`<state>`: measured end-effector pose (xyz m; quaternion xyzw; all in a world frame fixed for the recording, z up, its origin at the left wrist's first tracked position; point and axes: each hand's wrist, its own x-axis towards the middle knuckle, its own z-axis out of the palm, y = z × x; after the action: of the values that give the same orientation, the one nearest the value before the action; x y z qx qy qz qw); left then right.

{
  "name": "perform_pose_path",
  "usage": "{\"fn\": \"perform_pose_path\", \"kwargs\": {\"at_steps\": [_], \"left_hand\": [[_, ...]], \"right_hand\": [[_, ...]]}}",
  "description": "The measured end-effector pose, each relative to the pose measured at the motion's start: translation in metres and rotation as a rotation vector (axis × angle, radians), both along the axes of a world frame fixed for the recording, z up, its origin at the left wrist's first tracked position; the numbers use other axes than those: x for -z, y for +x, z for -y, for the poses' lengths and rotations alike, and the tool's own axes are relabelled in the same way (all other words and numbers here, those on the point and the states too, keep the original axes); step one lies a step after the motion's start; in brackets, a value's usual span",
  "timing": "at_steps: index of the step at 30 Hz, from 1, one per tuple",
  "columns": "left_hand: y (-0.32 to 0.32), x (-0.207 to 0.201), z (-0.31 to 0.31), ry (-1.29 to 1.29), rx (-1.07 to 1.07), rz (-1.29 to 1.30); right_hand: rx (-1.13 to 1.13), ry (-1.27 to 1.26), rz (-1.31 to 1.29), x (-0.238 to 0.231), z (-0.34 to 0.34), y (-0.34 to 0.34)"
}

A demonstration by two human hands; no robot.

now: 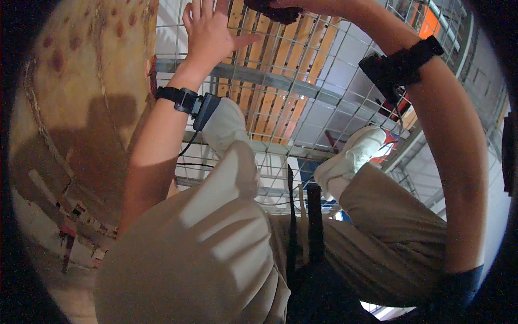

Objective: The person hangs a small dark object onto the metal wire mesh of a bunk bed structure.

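My left hand (208, 33) is open over the wire mesh, fingers spread and thumb stretched to the right; it holds nothing. At the top edge my right hand (325, 4), partly cut off by the picture's edge, has its fingers on a dark, crumpled, ragged-edged thing (276, 12). That thing's kind does not show, and part of it lies out of view. It is to the right of my left hand, apart from it. A black strapped device sits on my left wrist (189, 101), and another is on my right forearm (399, 67).
My white shoes (226, 127) stand on a metal wire mesh (324, 86). Wooden slats (280, 65) show beneath it. A tall wooden panel (81, 65) rises close on my left. Grey metal bars (259, 80) cross the mesh, and an orange thing (427, 24) lies beyond my right forearm.
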<state>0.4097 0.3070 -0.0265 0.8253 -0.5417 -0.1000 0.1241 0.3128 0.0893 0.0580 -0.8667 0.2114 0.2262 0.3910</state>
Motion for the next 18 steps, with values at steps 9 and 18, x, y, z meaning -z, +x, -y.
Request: {"fn": "perform_pose_path", "kwargs": {"at_steps": [9,18], "left_hand": [[0.001,-0.005,0.0,-0.022,-0.005,-0.033],[-0.002,-0.004,0.001,-0.024,0.016,-0.053]], "right_hand": [[-0.136,0.005,0.169,0.033,-0.021,-0.012],[-0.073,-0.13,0.138,0.025,-0.009,-0.009]]}}
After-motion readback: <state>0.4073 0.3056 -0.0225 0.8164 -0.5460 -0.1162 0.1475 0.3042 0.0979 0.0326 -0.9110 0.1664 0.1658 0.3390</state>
